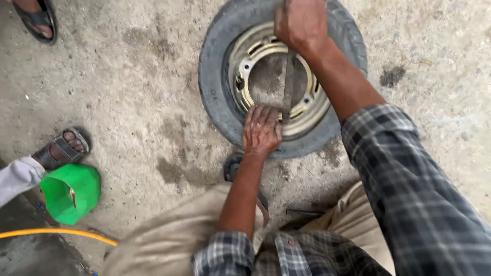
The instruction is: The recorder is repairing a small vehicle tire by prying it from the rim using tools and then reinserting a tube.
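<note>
Lying flat on the concrete floor [143,76], a small tyre [217,97] on its pale yellow rim [312,110] fills the upper middle of the head view, with the person crouched at its 6 o'clock edge. A long flat metal bar [289,84] crosses the rim's open centre, its long axis running from 12 o'clock to 6 o'clock, almost straight toward the person. The right hand [302,20] is closed around the bar's far end at the tyre's 12 o'clock side, fingers wrapped tight. The left hand [262,130] is the nearer one, pressed palm-down at 6 o'clock where rubber meets rim, its fingers [258,112] spread and flat, gripping nothing; the bar's near tip sits just beside them, at their 3 o'clock (whether it is tucked under the tyre's lip cannot be told). Off at 9 o'clock, a bystander's sandalled foot [64,148] stands beside a green plastic funnel [71,191], with a yellow hose [56,233] below.
</note>
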